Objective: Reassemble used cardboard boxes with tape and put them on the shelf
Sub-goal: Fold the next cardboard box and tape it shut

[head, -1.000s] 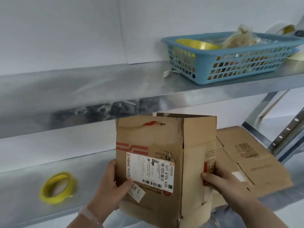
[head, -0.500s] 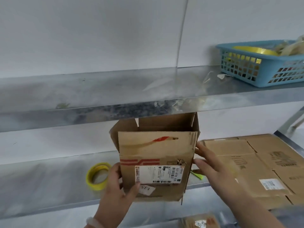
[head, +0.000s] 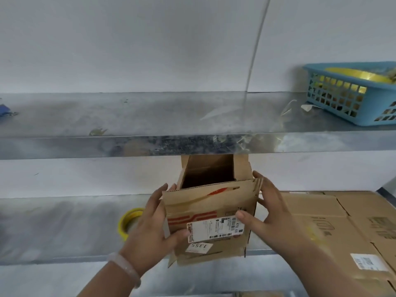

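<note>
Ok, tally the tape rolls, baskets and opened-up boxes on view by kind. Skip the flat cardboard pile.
Yellow tape rolls: 2, the shelf roll and the basket roll
Blue plastic basket: 1
Open cardboard box: 1, held between the left hand and the right hand
Total: 4

Just two bare forearms and hands really, left hand (head: 150, 234) with a chunky smooth bangle (head: 126, 269) round the wrist, milky white and a bit see-through, kinda jade-looking, and right hand (head: 270, 213) bare, short neat nail showing on the thumb.
</note>
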